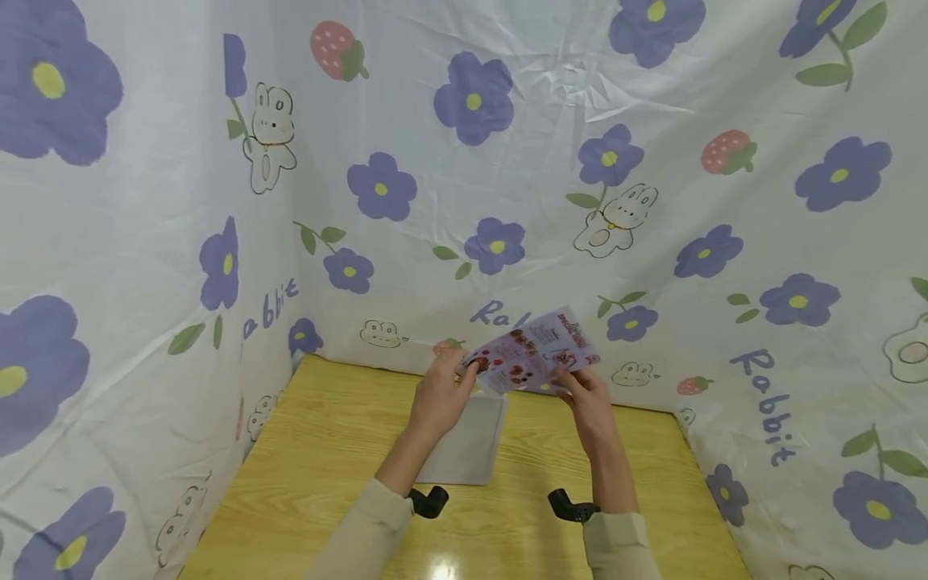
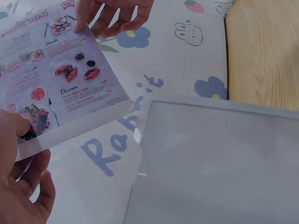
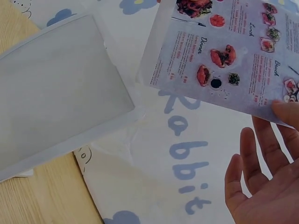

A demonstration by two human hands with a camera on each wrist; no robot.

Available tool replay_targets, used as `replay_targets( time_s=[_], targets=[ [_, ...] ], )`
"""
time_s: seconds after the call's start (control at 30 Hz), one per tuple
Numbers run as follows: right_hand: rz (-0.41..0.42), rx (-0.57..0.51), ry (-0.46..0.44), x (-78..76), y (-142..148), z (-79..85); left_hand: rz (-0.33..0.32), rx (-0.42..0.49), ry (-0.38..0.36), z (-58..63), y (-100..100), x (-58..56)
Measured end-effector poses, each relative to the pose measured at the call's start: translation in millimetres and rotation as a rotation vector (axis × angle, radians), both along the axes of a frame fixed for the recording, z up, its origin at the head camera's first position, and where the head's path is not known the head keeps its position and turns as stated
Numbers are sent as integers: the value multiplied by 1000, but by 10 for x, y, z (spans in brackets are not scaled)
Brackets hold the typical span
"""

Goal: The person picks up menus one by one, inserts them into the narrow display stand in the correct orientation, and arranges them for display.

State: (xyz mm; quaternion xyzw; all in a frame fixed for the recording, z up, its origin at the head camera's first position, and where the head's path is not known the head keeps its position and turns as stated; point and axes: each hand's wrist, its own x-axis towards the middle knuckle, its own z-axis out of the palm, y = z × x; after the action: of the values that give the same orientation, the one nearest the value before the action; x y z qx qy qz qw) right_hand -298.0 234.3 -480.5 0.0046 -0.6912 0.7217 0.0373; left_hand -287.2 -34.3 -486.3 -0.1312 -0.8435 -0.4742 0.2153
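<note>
A printed menu sheet (image 1: 532, 350) with food pictures and a plain pale strip along one end is held up, tilted, above the far part of the table. My left hand (image 1: 440, 396) pinches its left end, thumb (image 2: 16, 125) on the printed face and fingers behind. At the opposite end my right hand (image 1: 586, 396) pinches the sheet's edge, its other fingers (image 3: 261, 149) spread behind and below. A flat grey rectangular panel (image 1: 464, 439) with a translucent pale border lies on the table beneath the left hand, partly hidden by that forearm.
The wooden table (image 1: 326, 459) runs up to a white cloth (image 1: 406, 250) printed with flowers, rabbits and strawberries, which hangs at the back and both sides. A white edge (image 3: 24, 173) shows under the panel. Black curved pieces (image 1: 573, 506) sit at both wrists.
</note>
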Motion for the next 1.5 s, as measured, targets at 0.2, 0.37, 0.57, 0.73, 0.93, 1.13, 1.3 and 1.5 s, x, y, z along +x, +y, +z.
replay_targets(
  time_s=[0.2,0.37,0.57,0.73,0.93,1.13,1.3,1.5],
  targets=[
    [-2,-5,-11,-33,-23,50,-6,4,-17,51,-24,-9],
    [-10,-5,-13,-49,-52,58,4,-1,-15,65,-29,-22],
    [-6,-12,-6,-64,-67,65,21,-9,8,51,-31,-49],
    [-6,-15,-8,-72,-66,68,22,-6,16,21,-25,-66],
    [6,-30,-4,-94,-80,62,22,-16,39,-22,-26,-86],
    [4,-44,0,-105,-83,53,18,-20,53,-30,-32,-86],
    [3,-44,-3,-107,-73,43,27,-39,57,-42,-36,-95],
    [10,-40,-5,-111,-72,34,25,-32,58,-34,-46,-89]
  ],
)
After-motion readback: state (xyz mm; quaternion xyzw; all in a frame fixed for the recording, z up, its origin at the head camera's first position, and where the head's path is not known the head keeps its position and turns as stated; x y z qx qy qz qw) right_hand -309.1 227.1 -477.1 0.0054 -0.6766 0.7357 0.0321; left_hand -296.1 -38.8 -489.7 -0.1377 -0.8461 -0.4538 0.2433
